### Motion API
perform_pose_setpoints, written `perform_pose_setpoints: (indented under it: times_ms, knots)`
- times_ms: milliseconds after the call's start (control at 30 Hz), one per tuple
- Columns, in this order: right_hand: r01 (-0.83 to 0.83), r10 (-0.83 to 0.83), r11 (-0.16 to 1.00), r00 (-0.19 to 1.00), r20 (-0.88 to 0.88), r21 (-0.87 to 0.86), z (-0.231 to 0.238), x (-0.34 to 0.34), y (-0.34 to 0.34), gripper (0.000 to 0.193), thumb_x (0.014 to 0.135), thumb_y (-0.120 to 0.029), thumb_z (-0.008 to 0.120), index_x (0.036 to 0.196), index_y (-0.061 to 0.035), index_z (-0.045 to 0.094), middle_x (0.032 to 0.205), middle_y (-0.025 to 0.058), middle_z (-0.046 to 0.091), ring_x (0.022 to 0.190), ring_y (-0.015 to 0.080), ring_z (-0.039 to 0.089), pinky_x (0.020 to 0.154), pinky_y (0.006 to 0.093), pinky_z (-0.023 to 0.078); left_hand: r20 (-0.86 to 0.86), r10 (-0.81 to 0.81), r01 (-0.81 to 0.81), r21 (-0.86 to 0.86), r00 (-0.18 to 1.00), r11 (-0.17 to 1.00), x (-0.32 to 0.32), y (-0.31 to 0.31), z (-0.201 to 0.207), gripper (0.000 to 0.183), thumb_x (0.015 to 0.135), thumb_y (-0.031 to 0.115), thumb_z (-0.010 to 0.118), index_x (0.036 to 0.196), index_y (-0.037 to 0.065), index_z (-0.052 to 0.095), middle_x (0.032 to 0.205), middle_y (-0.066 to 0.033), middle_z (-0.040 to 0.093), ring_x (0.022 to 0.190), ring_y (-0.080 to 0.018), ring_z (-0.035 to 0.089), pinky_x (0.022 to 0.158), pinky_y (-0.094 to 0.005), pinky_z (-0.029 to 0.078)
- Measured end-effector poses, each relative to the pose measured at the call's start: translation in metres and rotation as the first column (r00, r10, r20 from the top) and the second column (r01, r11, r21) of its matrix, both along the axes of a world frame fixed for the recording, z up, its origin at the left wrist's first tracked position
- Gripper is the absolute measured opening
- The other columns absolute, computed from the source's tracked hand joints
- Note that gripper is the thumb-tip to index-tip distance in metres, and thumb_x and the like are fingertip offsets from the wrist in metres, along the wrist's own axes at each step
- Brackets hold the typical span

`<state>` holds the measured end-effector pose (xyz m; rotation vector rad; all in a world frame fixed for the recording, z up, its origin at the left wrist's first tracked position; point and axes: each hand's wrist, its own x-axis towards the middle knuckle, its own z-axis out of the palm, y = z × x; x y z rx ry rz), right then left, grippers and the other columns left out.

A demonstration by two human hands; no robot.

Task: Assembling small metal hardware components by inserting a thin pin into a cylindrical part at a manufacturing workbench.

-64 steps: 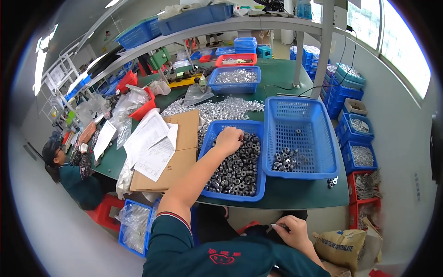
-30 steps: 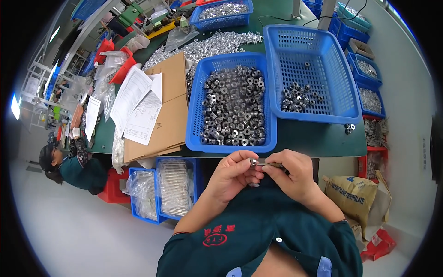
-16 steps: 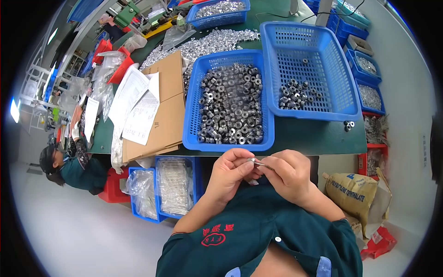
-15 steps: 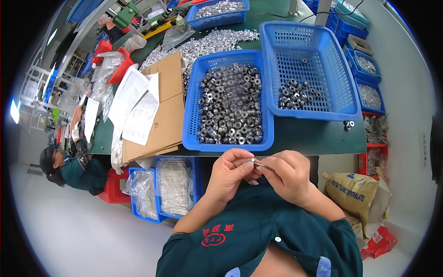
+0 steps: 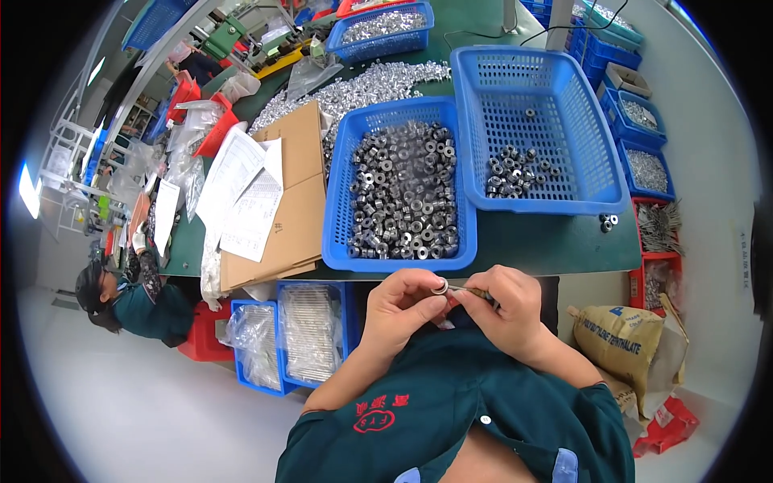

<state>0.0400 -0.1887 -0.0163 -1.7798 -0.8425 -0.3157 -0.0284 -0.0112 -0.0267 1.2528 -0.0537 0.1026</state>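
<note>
My left hand (image 5: pixel 407 306) pinches a small round metal ring (image 5: pixel 440 286) between thumb and forefinger, just in front of the table edge. In my right hand (image 5: pixel 511 302) is a thin tool with a slim metal shaft and a brownish handle (image 5: pixel 478 293); its tip meets or nearly meets the ring. Which kind of tool it is, I cannot make out, since the fingers cover much of it. Right beyond my hands stands a blue plastic basket (image 5: pixel 336 193) of many similar metal rings. Behind my right hand, another blue basket (image 5: pixel 555 203) holds a smaller heap of them.
Two loose rings (image 5: pixel 609 220) lie on the green table (image 5: pixel 555 245) by the right basket. Cardboard (image 5: pixel 294 209) and papers (image 5: pixel 250 213) lie to the left. Shiny small parts (image 5: pixel 386 80) spread behind. Below are blue crates (image 5: pixel 310 332); a co-worker (image 5: pixel 141 302) sits far left.
The ring between my left fingers has turned and shows more of its round face. More of the tool's shaft and handle is visible in my right hand. The view has shifted slightly.
</note>
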Motion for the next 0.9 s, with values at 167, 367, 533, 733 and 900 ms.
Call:
perform_pose_setpoints:
  times_ms: [167, 367, 533, 733, 900]
  knots:
    - [-0.013, 0.013, 1.0, 0.999, 0.036, 0.007, -0.002, 0.001, 0.002, 0.014, 0.073, -0.004, 0.077, 0.076, -0.0041, 0.063, 0.065, 0.0068, 0.06, 0.053, 0.0211, 0.054, 0.047, 0.032, 0.039, -0.088, 0.053, -0.056, -0.033, 0.995, 0.998, -0.001, 0.0, 0.005, 0.018, 0.09, 0.002, 0.063, 0.108, 0.0, 0.06, 0.099, -0.0142, 0.068, 0.083, -0.0192, 0.066, 0.074, -0.0316, 0.055]
    - [-0.032, 0.032, 1.0, 0.996, 0.089, -0.001, -0.003, 0.001, 0.005, 0.017, 0.071, -0.006, 0.078, 0.076, -0.0067, 0.062, 0.064, 0.004, 0.062, 0.052, 0.0205, 0.057, 0.047, 0.0315, 0.043, -0.166, 0.009, -0.019, -0.055, 0.986, 0.998, -0.001, 0.004, 0.015, 0.021, 0.088, 0.0, 0.059, 0.109, -0.003, 0.058, 0.101, -0.0165, 0.067, 0.086, -0.0189, 0.066, 0.076, -0.031, 0.054]
    - [-0.015, 0.017, 1.0, 0.99, 0.138, -0.01, -0.009, -0.001, 0.008, 0.017, 0.071, -0.007, 0.078, 0.076, -0.0071, 0.062, 0.064, 0.004, 0.062, 0.052, 0.021, 0.058, 0.048, 0.0325, 0.043, -0.182, 0.023, -0.029, -0.029, 0.983, 0.999, -0.002, 0.003, 0.012, 0.02, 0.087, -0.002, 0.056, 0.106, -0.003, 0.058, 0.101, -0.0161, 0.067, 0.086, -0.0179, 0.065, 0.077, -0.0308, 0.054]
    - [-0.014, 0.017, 0.999, 0.994, 0.11, -0.034, -0.011, -0.003, 0.007, 0.015, 0.073, -0.008, 0.077, 0.075, -0.0064, 0.062, 0.062, 0.0051, 0.061, 0.049, 0.0204, 0.057, 0.046, 0.0313, 0.043, -0.146, 0.054, -0.05, 0.035, 0.988, 0.998, -0.006, -0.001, 0.008, 0.019, 0.091, -0.002, 0.053, 0.11, -0.002, 0.058, 0.102, -0.0136, 0.067, 0.087, -0.0165, 0.066, 0.077, -0.0307, 0.056]
    - [-0.095, 0.112, 0.994, 0.906, -0.407, 0.063, -0.004, -0.01, 0.007, 0.017, 0.086, -0.012, 0.072, 0.077, -0.0015, 0.062, 0.062, 0.0063, 0.062, 0.051, 0.0125, 0.061, 0.045, 0.0236, 0.043, -0.124, 0.021, -0.001, 0.155, 0.992, 0.988, -0.006, -0.002, 0.009, 0.02, 0.096, -0.001, 0.051, 0.115, -0.002, 0.056, 0.106, -0.0124, 0.065, 0.093, -0.0176, 0.067, 0.073, -0.0306, 0.059]
